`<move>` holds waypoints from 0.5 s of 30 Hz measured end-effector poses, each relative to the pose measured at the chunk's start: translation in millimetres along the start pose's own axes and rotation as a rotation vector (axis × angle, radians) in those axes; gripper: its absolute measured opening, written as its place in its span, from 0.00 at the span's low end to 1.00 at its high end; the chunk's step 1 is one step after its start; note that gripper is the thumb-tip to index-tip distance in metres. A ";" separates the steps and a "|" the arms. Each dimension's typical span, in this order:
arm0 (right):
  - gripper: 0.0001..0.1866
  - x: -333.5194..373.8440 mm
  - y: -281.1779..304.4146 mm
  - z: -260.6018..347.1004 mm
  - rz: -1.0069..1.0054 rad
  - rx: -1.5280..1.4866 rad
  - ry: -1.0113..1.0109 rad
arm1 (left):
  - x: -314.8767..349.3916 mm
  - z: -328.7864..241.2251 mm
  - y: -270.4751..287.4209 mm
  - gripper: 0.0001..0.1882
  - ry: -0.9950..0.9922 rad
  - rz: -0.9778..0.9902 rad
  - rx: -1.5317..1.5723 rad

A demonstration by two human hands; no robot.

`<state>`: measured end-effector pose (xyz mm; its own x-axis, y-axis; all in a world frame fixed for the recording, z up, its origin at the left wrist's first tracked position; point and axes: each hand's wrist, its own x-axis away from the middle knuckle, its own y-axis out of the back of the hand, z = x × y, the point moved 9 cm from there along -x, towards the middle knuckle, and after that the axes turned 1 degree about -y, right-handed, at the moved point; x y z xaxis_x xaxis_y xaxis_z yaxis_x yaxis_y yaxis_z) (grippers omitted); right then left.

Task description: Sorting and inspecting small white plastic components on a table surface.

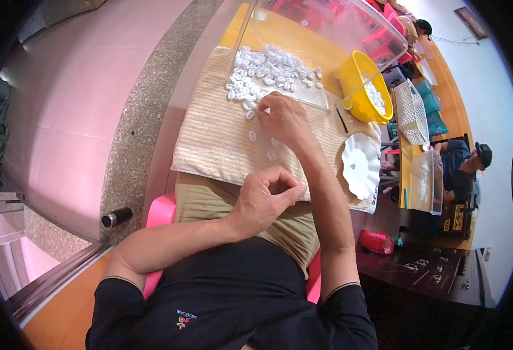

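Nearest is the left hand (266, 198), curled over the near edge of the cloth (215, 140), thumb and fingertips pinched together; whether they grip anything cannot be told; the right hand (285, 119) reaches farther up the cloth, fingers bent down together onto the near fringe of the white rings (265, 73) heaped at the cloth's far end; three loose rings lie on the cloth beside that hand; right of the cloth sit a white dish (360, 165) and a yellow bowl (358, 87).

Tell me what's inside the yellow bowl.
The yellow bowl holds small white ring-shaped pieces heaped against its far side. Its bottom is hidden beneath them, and the clear plastic bin overlaps its rim.
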<state>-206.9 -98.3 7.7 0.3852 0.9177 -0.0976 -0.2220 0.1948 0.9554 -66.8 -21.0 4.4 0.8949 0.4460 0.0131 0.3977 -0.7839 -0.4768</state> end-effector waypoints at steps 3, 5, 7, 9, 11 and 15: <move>0.07 1.3 4.7 3.3 -0.031 -0.049 0.001 | -0.2 -1.3 2.1 0.04 0.002 -0.003 0.017; 0.07 1.8 3.3 -1.8 -0.032 -0.075 -0.021 | -1.3 -0.5 1.9 0.04 0.004 -0.003 0.024; 0.08 2.1 4.6 -7.0 -0.032 -0.101 -0.043 | -2.4 1.2 2.7 0.04 0.007 -0.006 0.027; 0.09 1.7 -0.9 -12.5 0.089 -0.126 -0.064 | -2.5 0.1 3.2 0.04 0.008 -0.010 0.029; 0.09 0.8 3.3 -8.2 0.100 -0.096 -0.058 | -2.0 0.1 4.2 0.04 0.011 -0.015 0.030; 0.12 0.4 7.1 -5.1 -0.017 -0.126 -0.020 | -1.8 0.1 2.7 0.04 0.018 -0.016 0.066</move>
<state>-212.8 -94.7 13.0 0.4077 0.9068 -0.1069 -0.3251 0.2535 0.9111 -67.4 -23.9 3.0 0.8923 0.4500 0.0364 0.3980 -0.7461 -0.5337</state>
